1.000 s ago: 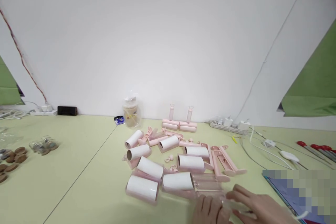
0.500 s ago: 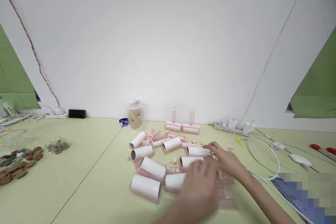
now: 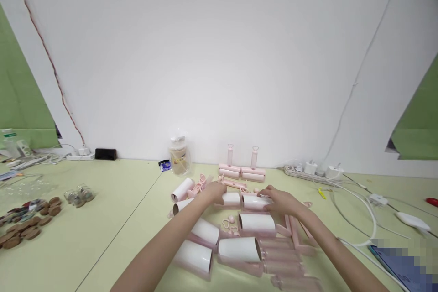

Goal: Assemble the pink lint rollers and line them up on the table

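My left hand (image 3: 215,192) reaches across the pile to its back, fingers curled down beside pink plastic parts and the left end of a white adhesive roll (image 3: 232,200). Whatever its fingertips hold is hidden. My right hand (image 3: 278,200) has thumb and fingers around the right end of another white lint-roller roll (image 3: 255,202), which lies on the table. Other white rolls (image 3: 256,223) in pale pink cases lie in front, some hidden by my left forearm. Pink heart-shaped loops (image 3: 226,223) sit among them. Clear pink handles (image 3: 282,255) lie in a row at the near right.
Two assembled pink lint rollers (image 3: 253,173) stand against the wall beside a wrapped jar (image 3: 179,157). At the right are a power strip (image 3: 297,172), looping white cables (image 3: 371,219) and a phone (image 3: 393,260). Brown discs (image 3: 32,232) and small glass pieces (image 3: 80,195) lie left.
My left hand has swept from the near front of the pile to its back left, uncovering the near rolls and pink handles. My right hand stays by the same roll. The view has shifted slightly.
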Motion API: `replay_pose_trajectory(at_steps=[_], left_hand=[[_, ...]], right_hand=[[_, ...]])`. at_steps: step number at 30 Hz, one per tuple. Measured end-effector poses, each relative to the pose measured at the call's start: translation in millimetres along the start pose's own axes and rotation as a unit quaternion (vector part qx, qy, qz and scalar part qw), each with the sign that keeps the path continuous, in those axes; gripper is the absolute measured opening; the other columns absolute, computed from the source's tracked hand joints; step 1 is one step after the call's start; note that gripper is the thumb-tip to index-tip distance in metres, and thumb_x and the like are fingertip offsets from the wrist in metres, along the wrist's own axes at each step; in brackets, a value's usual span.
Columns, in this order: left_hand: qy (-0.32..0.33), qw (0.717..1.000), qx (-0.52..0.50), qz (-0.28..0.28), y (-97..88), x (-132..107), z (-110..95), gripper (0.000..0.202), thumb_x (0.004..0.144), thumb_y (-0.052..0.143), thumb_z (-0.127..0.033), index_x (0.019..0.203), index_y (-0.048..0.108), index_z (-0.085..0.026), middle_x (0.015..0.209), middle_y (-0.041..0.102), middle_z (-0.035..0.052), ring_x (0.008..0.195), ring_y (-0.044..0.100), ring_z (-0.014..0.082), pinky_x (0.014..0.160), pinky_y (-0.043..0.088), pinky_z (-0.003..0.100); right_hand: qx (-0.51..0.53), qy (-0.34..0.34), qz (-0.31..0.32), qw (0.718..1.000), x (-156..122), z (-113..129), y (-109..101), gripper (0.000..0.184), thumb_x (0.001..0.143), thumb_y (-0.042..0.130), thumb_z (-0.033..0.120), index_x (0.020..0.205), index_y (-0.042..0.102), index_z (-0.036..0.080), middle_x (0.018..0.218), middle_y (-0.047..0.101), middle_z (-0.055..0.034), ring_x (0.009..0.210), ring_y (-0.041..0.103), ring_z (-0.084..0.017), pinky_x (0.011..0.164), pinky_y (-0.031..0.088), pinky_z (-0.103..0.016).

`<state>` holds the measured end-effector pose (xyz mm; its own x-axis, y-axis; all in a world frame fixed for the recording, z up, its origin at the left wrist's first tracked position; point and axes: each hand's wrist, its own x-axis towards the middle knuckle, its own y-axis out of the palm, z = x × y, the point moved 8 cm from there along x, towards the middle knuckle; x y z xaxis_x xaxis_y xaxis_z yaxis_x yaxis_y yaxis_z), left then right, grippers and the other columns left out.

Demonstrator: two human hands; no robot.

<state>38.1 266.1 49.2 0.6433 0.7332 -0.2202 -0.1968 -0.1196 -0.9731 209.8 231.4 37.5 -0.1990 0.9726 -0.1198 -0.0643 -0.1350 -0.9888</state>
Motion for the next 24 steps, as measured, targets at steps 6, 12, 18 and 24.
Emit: replay_pose_trajectory(at_steps=[6, 12, 18, 24], left_hand=[[0.017, 1.000, 0.006, -0.012, -1.5, -22, 2, 0.028, 0.086, 0.053, -0.029, 0.111, 0.052, -0.016, 0.114, 0.054, 0.0076, 0.098, 0.055, 0.0209, 0.082, 0.047, 0.042], [0.004, 0.999, -0.031, -0.004, 7.4, -42, 15, 0.026, 0.086, 0.053, -0.030, 0.108, 0.054, -0.015, 0.111, 0.056, 0.0071, 0.097, 0.056, 0.0204, 0.082, 0.047, 0.042], [0.019, 0.994, -0.105, -0.023, 6.9, -48, 17, 0.028, 0.083, 0.056, -0.030, 0.108, 0.054, -0.016, 0.111, 0.057, 0.0068, 0.098, 0.056, 0.0205, 0.085, 0.044, 0.042], [-0.093, 0.959, -0.200, -0.175, -13.2, -106, 69, 0.036, 0.087, 0.041, -0.033, 0.121, 0.044, -0.021, 0.123, 0.050, 0.0058, 0.115, 0.041, 0.0222, 0.096, 0.031, 0.033]], right_hand=[[0.009, -0.020, -0.007, 1.000, 18, 17, -2, 0.028, 0.087, 0.053, 0.029, 0.113, 0.053, 0.018, 0.113, 0.057, -0.0066, 0.094, 0.058, -0.020, 0.079, 0.048, -0.041], [0.015, -0.030, -0.016, 0.999, 43, 40, -7, 0.028, 0.087, 0.053, 0.029, 0.113, 0.053, 0.017, 0.113, 0.057, -0.0068, 0.094, 0.058, -0.020, 0.079, 0.048, -0.041], [0.063, -0.104, -0.007, 0.993, 49, 70, -6, 0.026, 0.087, 0.053, 0.029, 0.110, 0.054, 0.017, 0.109, 0.058, -0.0062, 0.091, 0.059, -0.019, 0.076, 0.049, -0.039], [0.108, -0.175, -0.040, 0.978, 42, 103, -13, 0.025, 0.088, 0.051, 0.028, 0.109, 0.055, 0.017, 0.113, 0.057, -0.0065, 0.097, 0.057, -0.020, 0.081, 0.047, -0.041]])
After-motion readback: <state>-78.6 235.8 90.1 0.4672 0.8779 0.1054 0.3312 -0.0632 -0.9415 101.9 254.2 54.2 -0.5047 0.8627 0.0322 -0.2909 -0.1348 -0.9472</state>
